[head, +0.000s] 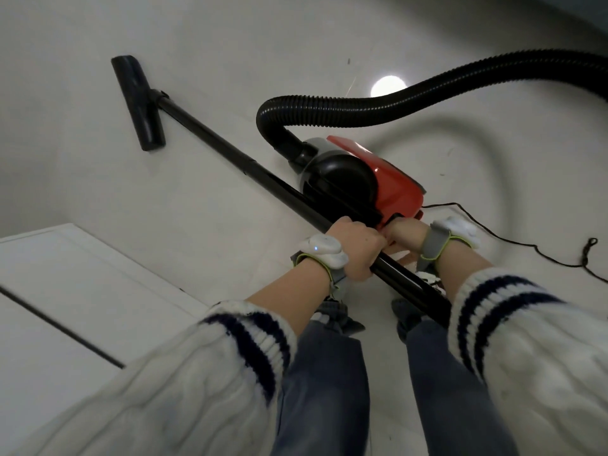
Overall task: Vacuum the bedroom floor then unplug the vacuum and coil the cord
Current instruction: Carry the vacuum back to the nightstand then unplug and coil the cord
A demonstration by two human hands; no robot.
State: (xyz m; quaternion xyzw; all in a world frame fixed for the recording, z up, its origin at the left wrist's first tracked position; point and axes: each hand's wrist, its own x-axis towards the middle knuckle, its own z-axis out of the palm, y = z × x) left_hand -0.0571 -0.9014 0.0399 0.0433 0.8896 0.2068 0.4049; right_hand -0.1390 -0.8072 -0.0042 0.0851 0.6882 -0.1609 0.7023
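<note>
Vacuuming step; the cord work is not yet begun. Left hand (353,250) grips the wand (230,153), fingers wrapped tight round the tube near its upper end. Right hand (406,235) sits just behind, touching the left. Its fingers are hidden by the left hand and the tube, so I can't tell if they hold the wand or reach for the body (371,179).

The wand runs diagonally down to the head (138,100), flat on the floor (230,44), well out to the front-left. The red-and-black body sits on the floor just beside the wand. The hose (411,98) arcs from the body's front and off the right edge. The cord (526,256) trails from the body's rear across the floor to the right, with a kink near the edge. White panel (65,274) at lower left.

Handling, as a judgement:
- **Wand:** stiff, light and glossy, so it may twist in the grip; a high two-hand hold suits it.
- **Hose:** springy, and will likely tug the body.
- **Body:** probably the heaviest part.
- **Cord:** thin and limp, so it tangles easily. Pull at the plug, not the wire, then loop from the body end. The plug is not in view.
</note>
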